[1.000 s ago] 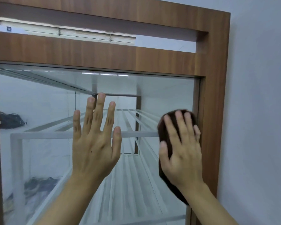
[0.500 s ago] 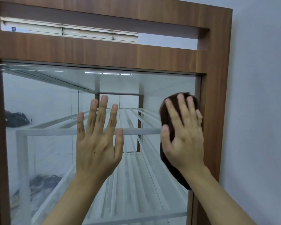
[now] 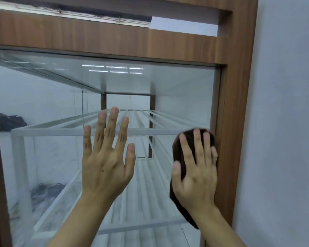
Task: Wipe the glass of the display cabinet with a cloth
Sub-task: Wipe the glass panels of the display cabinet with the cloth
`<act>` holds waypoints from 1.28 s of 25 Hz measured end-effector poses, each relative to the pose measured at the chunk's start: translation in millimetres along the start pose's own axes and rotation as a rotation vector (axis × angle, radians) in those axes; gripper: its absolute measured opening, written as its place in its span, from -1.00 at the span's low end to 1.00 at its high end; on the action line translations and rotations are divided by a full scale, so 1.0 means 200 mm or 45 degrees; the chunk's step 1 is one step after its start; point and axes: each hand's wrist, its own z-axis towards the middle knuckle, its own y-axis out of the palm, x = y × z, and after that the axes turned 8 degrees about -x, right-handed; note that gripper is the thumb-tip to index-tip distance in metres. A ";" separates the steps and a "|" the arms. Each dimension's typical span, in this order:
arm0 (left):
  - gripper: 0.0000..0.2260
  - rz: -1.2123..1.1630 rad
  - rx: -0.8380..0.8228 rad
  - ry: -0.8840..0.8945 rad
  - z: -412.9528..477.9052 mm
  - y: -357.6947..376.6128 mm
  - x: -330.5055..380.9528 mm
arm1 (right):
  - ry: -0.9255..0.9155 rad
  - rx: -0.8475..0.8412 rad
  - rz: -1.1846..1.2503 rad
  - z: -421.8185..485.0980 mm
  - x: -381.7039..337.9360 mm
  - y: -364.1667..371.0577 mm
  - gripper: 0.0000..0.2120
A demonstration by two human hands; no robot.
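My right hand (image 3: 196, 173) presses the cloth (image 3: 178, 154) flat on the glass (image 3: 177, 90), lower right; my left hand (image 3: 105, 164) is spread open, centre frame.

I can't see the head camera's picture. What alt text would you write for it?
A person's right hand presses a dark brown cloth flat against the glass of a wooden display cabinet, at the pane's right edge. The left hand, fingers straight and spread, is raised before the pane's middle. White slatted shelves show inside.

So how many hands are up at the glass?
2. The left hand, bare, at mid-pane; the right hand by the right frame, pressing the brown cloth.
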 end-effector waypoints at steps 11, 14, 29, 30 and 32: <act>-0.50 0.030 0.025 0.004 -0.20 0.05 -0.02 | -0.088 -0.149 -0.086 -0.47 0.03 0.08 -0.29; -0.50 0.019 0.025 0.012 -0.21 0.05 -0.03 | 0.098 0.028 0.042 -0.17 -0.05 0.06 -0.39; -0.51 0.029 0.015 0.039 -0.33 0.02 -0.16 | 0.138 0.063 0.102 0.01 -0.29 0.10 -0.41; -0.51 0.029 0.024 0.040 -0.34 0.02 -0.18 | 0.064 0.036 0.096 0.01 -0.36 0.12 -0.40; -0.51 0.021 0.032 0.024 -0.35 0.01 -0.23 | -0.139 -0.087 0.042 -0.15 -0.46 0.18 -0.37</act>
